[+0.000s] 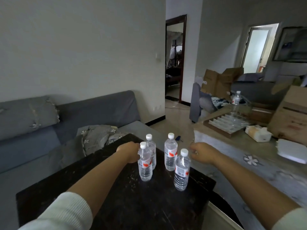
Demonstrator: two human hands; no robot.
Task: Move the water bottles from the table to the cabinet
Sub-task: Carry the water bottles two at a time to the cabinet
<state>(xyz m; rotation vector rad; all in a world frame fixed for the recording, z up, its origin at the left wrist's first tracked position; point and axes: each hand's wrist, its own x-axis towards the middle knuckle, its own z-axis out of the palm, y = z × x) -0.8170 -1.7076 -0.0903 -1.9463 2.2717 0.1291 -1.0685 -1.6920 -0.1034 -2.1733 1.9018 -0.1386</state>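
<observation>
Four water bottles (167,158) stand bunched at the far half of the dark table (116,205), the two on the left touching or nearly so, a narrow gap down the middle. The near half of the tabletop is bare. The left hand (128,152) sits against the left pair, blocking that side. The right hand (201,152) hovers just right of the cluster, over the gap before the covered table (249,171). A grey sofa (66,130) hems in the left edge.

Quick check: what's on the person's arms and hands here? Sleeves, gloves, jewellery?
Both arms wear white ribbed knit sleeves, left sleeve and right sleeve, pushed up so the forearms are bare. The left hand and right hand have no gloves; no watch or bracelet shows.
</observation>
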